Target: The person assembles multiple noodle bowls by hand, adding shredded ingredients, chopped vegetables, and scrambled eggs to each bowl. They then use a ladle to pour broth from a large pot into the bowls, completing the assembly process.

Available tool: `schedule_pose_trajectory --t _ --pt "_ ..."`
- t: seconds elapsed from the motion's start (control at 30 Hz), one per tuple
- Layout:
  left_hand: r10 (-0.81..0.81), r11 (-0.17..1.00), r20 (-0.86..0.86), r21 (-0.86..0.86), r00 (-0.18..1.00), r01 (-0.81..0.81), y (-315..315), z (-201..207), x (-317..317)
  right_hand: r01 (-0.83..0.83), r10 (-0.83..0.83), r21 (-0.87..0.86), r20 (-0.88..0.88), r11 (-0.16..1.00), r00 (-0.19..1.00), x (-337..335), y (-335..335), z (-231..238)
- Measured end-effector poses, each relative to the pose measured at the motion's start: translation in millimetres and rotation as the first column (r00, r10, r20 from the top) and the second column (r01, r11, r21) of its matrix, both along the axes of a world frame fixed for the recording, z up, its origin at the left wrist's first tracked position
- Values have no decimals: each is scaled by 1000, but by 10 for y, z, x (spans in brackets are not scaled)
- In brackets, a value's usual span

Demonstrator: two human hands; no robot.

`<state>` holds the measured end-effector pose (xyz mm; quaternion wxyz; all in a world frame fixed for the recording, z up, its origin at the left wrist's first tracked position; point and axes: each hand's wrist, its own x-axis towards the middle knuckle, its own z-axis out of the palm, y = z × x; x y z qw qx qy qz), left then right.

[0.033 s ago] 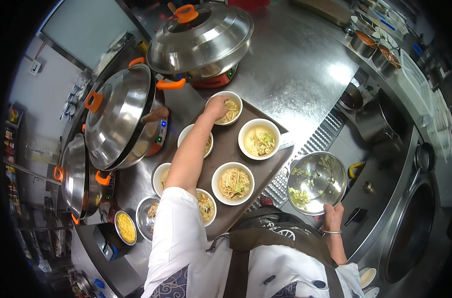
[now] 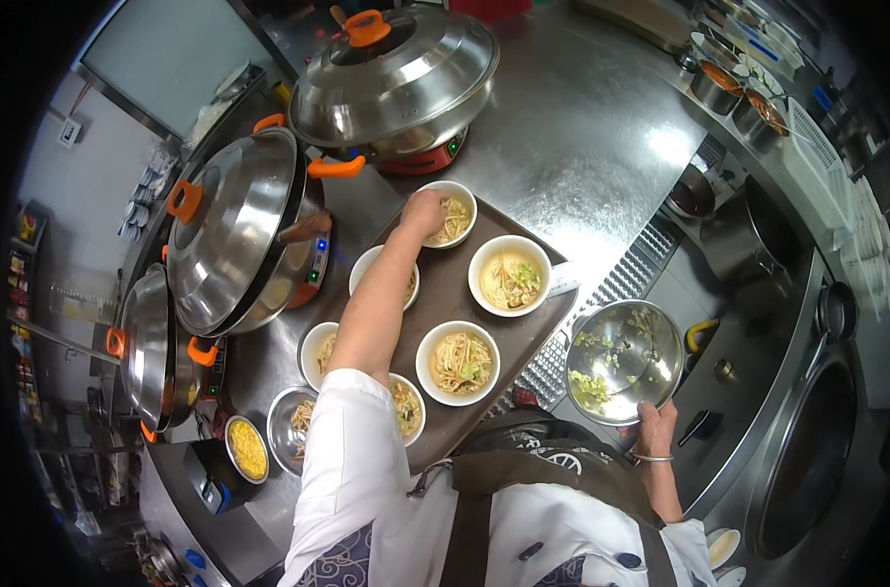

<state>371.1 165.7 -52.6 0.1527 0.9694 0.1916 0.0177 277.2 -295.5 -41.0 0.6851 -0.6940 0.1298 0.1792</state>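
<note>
The left forearm (image 2: pixel 375 308) stretches across the tray (image 2: pixel 443 284) to its far corner, the left hand (image 2: pixel 424 212) dipped, fingertips hidden; beyond the tray's right edge, the right hand (image 2: pixel 656 428) grips with curled fingers, right forearm (image 2: pixel 662 492) raised.

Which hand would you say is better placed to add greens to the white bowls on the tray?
Probably the left hand: it is at the far white bowl, while the right hand holds the steel bowl of greens.
</note>
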Motion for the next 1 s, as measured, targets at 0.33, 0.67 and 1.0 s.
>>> schedule_pose_trajectory --t 0.33,0.67,1.0 --pt "-114 882 122 468 986 44 -223 -86 13 -19 20 -40 28 999 999 177 -47 -56" --pt "-114 907 136 417 984 48 -320 33 -59 -78 81 -36 104 996 991 246 -18 -29" --pt "43 916 457 -374 888 148 -1026 703 -784 -217 211 18 174 976 962 261 266 192"
